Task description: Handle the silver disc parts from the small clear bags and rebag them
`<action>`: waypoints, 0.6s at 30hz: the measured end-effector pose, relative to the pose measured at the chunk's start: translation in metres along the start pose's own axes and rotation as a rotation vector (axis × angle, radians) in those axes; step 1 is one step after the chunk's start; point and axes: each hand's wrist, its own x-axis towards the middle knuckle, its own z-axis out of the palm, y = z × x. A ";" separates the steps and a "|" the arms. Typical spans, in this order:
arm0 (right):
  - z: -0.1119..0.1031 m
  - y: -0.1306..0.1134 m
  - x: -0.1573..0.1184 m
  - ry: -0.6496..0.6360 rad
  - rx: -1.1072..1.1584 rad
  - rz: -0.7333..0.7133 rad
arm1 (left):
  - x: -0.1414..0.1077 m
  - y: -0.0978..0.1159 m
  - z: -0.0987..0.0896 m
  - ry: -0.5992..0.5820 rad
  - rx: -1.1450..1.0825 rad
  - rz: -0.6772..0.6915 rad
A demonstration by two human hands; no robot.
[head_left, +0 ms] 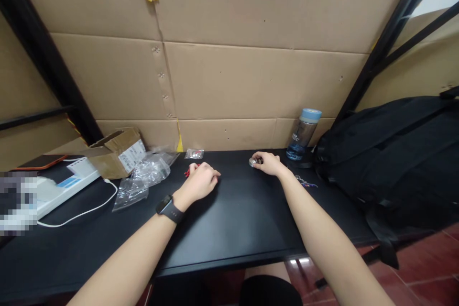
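Note:
My left hand [202, 180], with a dark watch on its wrist, rests low over the table with its fingers curled down on a small bright red thing [187, 172]. Most of that thing is covered, so its kind is unclear; it looks knotted or beaded. A small clear bag [194, 154] lies just behind this hand. Farther right, my right hand [268, 163] is closed around a small round silvery thing [252, 162] at the table surface. Dark contents or parts show at its edge, partly hidden by the fingers.
At left are crumpled clear plastic bags [148, 172], an opened cardboard box [116, 155] and a white power strip [68, 191] with a cable. A blue-lidded bottle [303, 135], a small keychain-like item [306, 183] and a black backpack [390, 153] stand right. Cardboard [229, 81] walls the back.

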 end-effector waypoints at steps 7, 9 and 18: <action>-0.007 -0.011 -0.003 0.121 0.042 -0.049 | -0.003 0.002 0.002 -0.007 0.067 0.094; -0.007 -0.017 -0.004 0.121 0.167 -0.114 | -0.003 0.001 0.001 0.003 0.069 0.114; 0.002 -0.053 -0.017 0.038 0.460 -0.315 | 0.002 0.001 0.013 -0.030 -0.008 0.107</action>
